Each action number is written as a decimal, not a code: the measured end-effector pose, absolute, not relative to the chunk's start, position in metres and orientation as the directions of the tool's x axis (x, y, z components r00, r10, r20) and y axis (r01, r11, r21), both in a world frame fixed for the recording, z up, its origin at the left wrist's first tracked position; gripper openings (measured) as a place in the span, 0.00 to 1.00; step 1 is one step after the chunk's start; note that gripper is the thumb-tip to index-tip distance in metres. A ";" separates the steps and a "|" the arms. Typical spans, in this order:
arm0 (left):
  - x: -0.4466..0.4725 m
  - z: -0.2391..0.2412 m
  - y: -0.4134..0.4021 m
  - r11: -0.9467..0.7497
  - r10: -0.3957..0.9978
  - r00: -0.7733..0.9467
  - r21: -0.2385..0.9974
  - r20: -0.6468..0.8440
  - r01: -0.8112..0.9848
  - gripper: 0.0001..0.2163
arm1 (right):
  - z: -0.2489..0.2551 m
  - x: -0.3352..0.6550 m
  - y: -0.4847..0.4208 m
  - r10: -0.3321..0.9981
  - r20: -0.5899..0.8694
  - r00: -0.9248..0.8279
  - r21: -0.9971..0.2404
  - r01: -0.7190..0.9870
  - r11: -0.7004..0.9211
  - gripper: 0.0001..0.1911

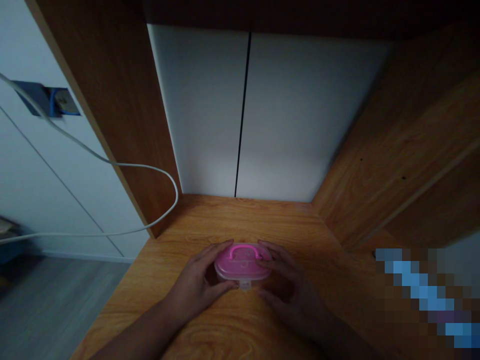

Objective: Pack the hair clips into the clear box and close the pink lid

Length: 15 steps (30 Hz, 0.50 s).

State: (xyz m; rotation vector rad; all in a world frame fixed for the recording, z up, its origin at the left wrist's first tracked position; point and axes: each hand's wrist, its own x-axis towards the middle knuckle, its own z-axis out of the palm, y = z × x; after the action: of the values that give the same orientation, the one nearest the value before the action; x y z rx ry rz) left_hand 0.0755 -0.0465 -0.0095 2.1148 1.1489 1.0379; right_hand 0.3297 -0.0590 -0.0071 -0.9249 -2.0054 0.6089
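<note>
A small clear plastic box with a pink lid and pink handle (pixel 242 263) sits on the wooden desk (pixel 240 220) close to me. My left hand (pixel 200 285) curls around its left side, thumb at the front and fingers reaching behind it. My right hand (pixel 290 285) cups its right side, fingertips touching the lid near the handle. Both hands grip the box, which rests flat on the desk. A small clear latch sticks out at the box's front.
The desk sits in a wooden alcove with a white back wall (pixel 270 115) and wooden side panels (pixel 123 110). A white cable (pixel 165 175) loops at the left from a blue wall socket (pixel 48 102). A blurred patch (pixel 427 295) covers the lower right. Grey floor lies left.
</note>
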 end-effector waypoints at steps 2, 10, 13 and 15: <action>0.078 -0.010 -0.048 -0.516 0.853 0.358 0.711 0.379 0.477 0.32 | -0.008 0.325 -0.062 0.824 0.460 -0.331 -0.730 0.388 0.563 0.32; 0.085 -0.013 -0.054 -0.557 0.828 0.379 0.675 0.413 0.483 0.32 | -0.013 0.315 -0.063 0.851 0.443 -0.283 -0.743 0.415 0.525 0.35; 0.087 -0.013 -0.054 -0.544 0.837 0.374 0.688 0.400 0.481 0.32 | -0.010 0.315 -0.063 0.845 0.428 -0.320 -0.706 0.466 0.533 0.37; 0.087 -0.012 -0.053 -0.530 0.846 0.367 0.694 0.388 0.487 0.33 | -0.009 0.315 -0.063 0.839 0.421 -0.345 -0.684 0.487 0.543 0.36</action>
State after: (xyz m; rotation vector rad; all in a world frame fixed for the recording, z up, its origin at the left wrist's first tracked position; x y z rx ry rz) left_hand 0.0870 -0.0526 -0.0119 2.1646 1.1529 1.0209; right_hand 0.3149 -0.0625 -0.0085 -1.0699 -2.0042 0.5767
